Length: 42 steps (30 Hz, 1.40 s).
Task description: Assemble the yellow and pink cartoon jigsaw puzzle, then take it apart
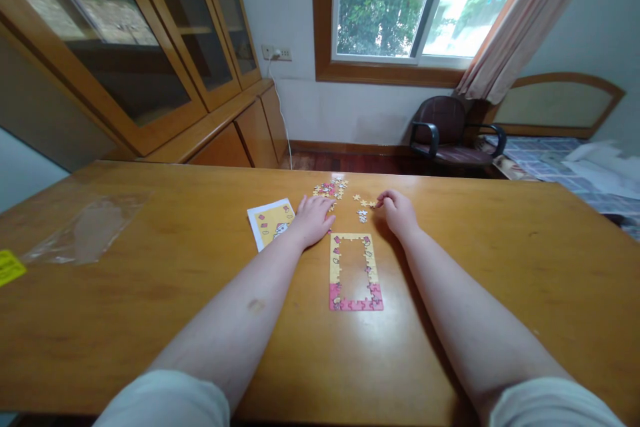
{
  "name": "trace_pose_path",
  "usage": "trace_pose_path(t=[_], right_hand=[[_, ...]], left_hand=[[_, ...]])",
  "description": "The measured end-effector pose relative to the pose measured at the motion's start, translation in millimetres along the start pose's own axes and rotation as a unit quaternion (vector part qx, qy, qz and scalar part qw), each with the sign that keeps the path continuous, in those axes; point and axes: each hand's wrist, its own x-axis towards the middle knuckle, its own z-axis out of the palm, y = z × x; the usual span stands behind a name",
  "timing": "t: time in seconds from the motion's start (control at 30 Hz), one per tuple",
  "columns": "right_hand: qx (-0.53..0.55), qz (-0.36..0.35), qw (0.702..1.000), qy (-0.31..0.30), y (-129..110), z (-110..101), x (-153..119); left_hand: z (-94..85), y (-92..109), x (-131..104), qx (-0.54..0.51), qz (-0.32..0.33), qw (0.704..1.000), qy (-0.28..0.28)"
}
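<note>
A jigsaw puzzle frame (335, 273), yellow above and pink below, lies joined on the table with its middle unfilled. Beyond it is a heap of loose puzzle pieces (326, 189). My left hand (314, 219) rests palm down beside the heap, fingers apart, partly covering some pieces and the edge of the picture sheet (265, 219). My right hand (399, 211) is curled, with thumb and fingertips pinched at a yellow puzzle piece (372, 204) in a small row. A few white-looking pieces (362, 215) lie just nearer to me.
The wooden table (175, 320) spans the view. A clear plastic bag (100, 227) and a yellow label (10, 267) lie at the left. Past the far edge stand a glass-door cabinet (200, 103), an armchair (443, 123) and a bed (545, 157).
</note>
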Motion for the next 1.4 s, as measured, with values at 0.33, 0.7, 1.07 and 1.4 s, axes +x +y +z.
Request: trace_pose_path(t=[0.33, 0.7, 1.07, 1.4], right_hand=[[-0.088, -0.008, 0.996, -0.024, -9, 2, 0], [-0.114, -0.074, 0.984, -0.113, -17, 11, -6], [-0.131, -0.019, 0.990, -0.042, -12, 9, -1], [-0.114, -0.153, 0.969, -0.156, -34, 16, -14]], left_hand=[[-10.4, 0, 1, 0.008, -0.058, 0.998, 0.029], [-11.2, 1, 1, 0.001, -0.045, 0.998, 0.046], [-8.5, 0, 0, 0.027, -0.063, 0.997, 0.040], [6.2, -1, -2, 0.038, 0.006, 0.998, -0.048]])
